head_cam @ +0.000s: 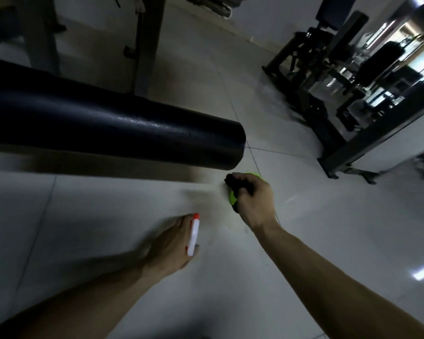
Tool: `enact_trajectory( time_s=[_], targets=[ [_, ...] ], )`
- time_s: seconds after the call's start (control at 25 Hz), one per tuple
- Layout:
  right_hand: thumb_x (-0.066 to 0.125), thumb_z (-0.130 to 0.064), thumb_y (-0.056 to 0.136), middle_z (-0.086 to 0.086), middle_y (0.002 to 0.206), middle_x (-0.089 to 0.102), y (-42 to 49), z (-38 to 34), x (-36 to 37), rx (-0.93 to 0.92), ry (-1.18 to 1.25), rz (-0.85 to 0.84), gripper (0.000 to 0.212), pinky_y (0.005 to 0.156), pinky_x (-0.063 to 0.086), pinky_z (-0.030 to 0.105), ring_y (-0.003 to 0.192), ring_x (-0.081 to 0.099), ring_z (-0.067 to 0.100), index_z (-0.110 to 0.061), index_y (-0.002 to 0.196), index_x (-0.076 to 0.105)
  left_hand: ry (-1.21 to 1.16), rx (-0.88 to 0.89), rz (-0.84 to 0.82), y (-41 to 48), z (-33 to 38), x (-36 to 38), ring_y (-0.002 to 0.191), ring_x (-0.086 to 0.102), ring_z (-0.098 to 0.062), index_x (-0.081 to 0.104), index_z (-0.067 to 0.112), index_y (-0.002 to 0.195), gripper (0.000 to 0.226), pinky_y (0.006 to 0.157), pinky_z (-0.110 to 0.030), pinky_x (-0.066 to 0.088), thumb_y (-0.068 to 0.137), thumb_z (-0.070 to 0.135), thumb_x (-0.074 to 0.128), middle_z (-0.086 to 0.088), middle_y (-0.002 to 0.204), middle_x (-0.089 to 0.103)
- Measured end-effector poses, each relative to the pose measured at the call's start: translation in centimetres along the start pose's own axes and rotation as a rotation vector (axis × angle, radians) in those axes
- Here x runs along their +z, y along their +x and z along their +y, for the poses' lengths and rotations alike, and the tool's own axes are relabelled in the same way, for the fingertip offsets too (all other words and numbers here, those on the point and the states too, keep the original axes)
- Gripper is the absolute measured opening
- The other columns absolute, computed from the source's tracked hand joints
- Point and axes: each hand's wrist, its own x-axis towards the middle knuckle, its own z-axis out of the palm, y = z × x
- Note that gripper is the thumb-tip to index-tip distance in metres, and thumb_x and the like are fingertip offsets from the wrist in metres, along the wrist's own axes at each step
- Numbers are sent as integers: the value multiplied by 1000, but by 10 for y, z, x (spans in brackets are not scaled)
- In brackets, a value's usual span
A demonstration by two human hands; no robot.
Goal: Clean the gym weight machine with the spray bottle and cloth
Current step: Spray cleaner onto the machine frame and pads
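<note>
A person leans over a gym weight machine, both bare arms reaching forward above a pale tiled floor (255,277). The left hand (174,243) grips a white spray bottle (193,234) with a red nozzle; the bottle's head pokes out past the knuckles, pointing away from the person, while its body is hidden under the palm. The right hand (252,199) is clenched around a bunched green and black cloth (231,198), its fingers (242,179) curled tight over the fabric, just below the end of the machine's black padded roller (108,128). Whether the cloth touches the roller cannot be told. The roller runs in from the left edge and ends near the middle of the view, its glossy surface catching light. A grey upright post (149,40) stands behind it. Another dark-framed exercise machine (328,94) stands well apart at upper right, blurred.
</note>
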Motion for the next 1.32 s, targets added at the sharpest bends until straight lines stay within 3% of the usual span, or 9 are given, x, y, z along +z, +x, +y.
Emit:
enact_trajectory(
  time_s=[0.08,0.24,0.36,0.48,0.64,0.76,0.84,1.04,1.32],
  targets=[
    [43,8,90,-12,100,78,4,5,-16,86,41,81,47,61,60,29,78,73,9,-21,107,77,-117,58,53,6,4,-5,93,69,-29,36,13,144,60,78,-32,55,94,29,62,-12,113,68],
    [47,1,88,-4,95,78,13,19,-36,192,92,202,44,57,57,31,83,74,25,-27,101,79,-192,132,86,22,19,-29,97,60,-19,44,20,145,49,82,-35,52,103,45,40,0,113,60],
    [48,-1,88,-4,96,78,7,18,-41,180,92,208,43,55,56,29,82,73,25,-26,103,79,-206,29,238,22,23,-45,77,60,-13,60,21,111,33,72,-31,50,105,49,43,10,85,59],
    [46,1,90,-9,98,78,3,4,-40,145,79,206,45,57,62,35,81,74,18,-27,103,78,-112,-8,324,12,17,-61,59,50,-11,52,27,88,43,58,-31,48,104,60,29,11,67,48],
    [50,-1,96,-12,95,78,-4,-18,-10,65,87,105,36,57,61,28,67,71,6,-26,106,75,-18,-52,429,-12,2,-98,51,47,-9,47,31,83,40,52,-18,38,105,57,27,15,62,45],
    [51,-8,89,-4,88,76,-4,-43,28,-51,100,38,37,60,60,38,54,64,13,-31,105,74,38,-125,475,-33,-16,-126,52,48,-7,51,30,83,42,54,-16,39,105,57,28,14,63,49],
    [49,-14,83,-6,86,74,-6,-64,54,-119,99,-13,40,70,63,45,59,66,17,-37,102,74,52,-193,493,-48,-28,-142,54,49,-7,50,29,79,44,56,-17,40,103,60,28,13,63,49],
    [51,-5,92,-2,100,74,-19,-106,109,-231,134,-156,41,71,63,48,66,72,21,-33,109,74,158,-314,535,-79,-49,-183,58,55,-10,59,25,82,42,61,-26,47,100,55,36,10,66,58],
    [50,-7,94,-2,104,74,-42,-140,175,-297,173,-353,42,66,62,39,68,71,19,-38,109,73,187,-480,782,-125,-77,-237,57,57,-10,63,18,86,54,55,-30,54,102,60,33,7,67,62]
  ],
)
